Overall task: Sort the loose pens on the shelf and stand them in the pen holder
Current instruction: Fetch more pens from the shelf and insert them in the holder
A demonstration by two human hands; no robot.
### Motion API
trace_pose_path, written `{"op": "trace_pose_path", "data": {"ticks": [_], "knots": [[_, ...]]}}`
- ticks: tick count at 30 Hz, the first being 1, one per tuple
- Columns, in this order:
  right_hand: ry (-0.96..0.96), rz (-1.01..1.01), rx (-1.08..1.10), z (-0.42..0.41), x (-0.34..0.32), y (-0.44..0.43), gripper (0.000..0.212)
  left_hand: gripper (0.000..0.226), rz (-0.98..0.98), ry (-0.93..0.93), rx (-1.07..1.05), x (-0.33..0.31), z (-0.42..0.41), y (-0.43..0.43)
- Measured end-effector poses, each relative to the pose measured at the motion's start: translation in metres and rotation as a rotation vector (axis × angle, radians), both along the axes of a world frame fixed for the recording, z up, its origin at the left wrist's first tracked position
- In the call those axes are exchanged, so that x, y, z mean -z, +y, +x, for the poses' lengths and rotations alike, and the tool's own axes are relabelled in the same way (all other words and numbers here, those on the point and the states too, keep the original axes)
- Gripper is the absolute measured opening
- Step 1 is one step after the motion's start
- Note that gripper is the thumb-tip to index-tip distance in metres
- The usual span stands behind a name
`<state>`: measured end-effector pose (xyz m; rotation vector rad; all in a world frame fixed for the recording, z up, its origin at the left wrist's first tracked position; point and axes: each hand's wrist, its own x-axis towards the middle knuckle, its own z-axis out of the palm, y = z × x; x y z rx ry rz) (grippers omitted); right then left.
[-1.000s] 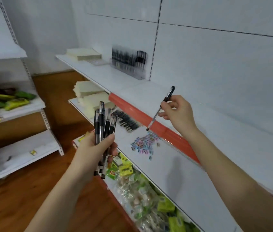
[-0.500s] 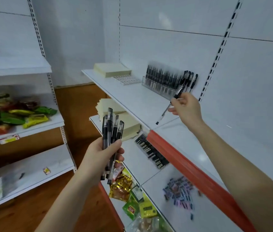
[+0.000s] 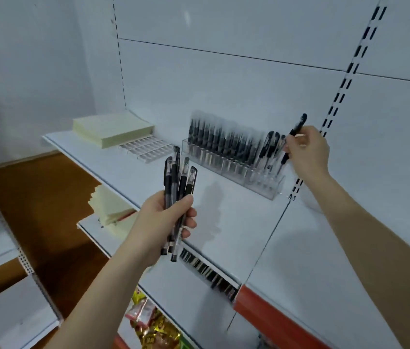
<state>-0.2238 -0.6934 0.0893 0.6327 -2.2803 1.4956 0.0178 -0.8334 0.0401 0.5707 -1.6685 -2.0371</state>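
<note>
SHELF RESTOCK: A person's right hand (image 3: 308, 153) pinched a single black-capped pen (image 3: 299, 125) between thumb and curled fingers above the right end of a clear pen holder (image 3: 265, 187). The holder stood along the back edge of the white shelf (image 3: 136, 177), its right end close to the slotted upright (image 3: 337, 102). The pen was tilted, cap up and toward the back panel (image 3: 224, 84), with its writing tip down over the holder's last compartments. Whether the tip had entered a slot could not be told. Most of the holder was stocked with standing pens, and any free slots appeared to lie at that right end.

The left hand (image 3: 160, 222), fingers wrapped closed, gripped a bundle of pens (image 3: 177, 182) caps up, out before the shelf's front edge and well apart from the holder. A stack of pale yellow pads (image 3: 113, 129) and a white divided tray (image 3: 146, 148) lay toward the shelf's left end.

The step in hand looked to be seating this one pen. Doing it cleanly would call for bringing the pen nearer upright and lining the tip over one empty slot rather than a divider. The pinch should loosen only once the pen bottomed out, without knocking the leaning pens just beside it. The bundle would do best held steady and clear.
</note>
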Motion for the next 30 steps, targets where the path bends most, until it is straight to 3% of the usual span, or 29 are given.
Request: {"op": "trace_pose_path", "data": {"ticks": [13, 20, 23, 26, 28, 30], "knots": [[-0.006, 0.180, 0.322, -0.009, 0.027, -0.052, 0.018, 0.006, -0.055, -0.033, 0.418, 0.000, -0.088, -0.115], [-0.104, 0.341, 0.395, -0.016, 0.041, -0.064, 0.022, 0.005, -0.018, -0.041, 0.466, 0.010, -0.107, -0.127], [-0.157, 0.282, 0.383, -0.017, 0.041, -0.064, 0.019, 0.005, 0.020, -0.010, 0.468, 0.011, -0.111, -0.126], [-0.199, 0.245, 0.403, -0.006, 0.040, -0.058, 0.030, 0.006, 0.047, 0.020, 0.482, 0.009, -0.113, -0.123], [-0.171, 0.123, 0.421, 0.011, 0.037, -0.055, 0.030, 0.006, 0.057, 0.042, 0.494, 0.007, -0.115, -0.120], [-0.163, -0.040, 0.350, 0.034, 0.032, -0.056, 0.017, 0.008, 0.069, 0.064, 0.515, 0.005, -0.117, -0.114]]}}
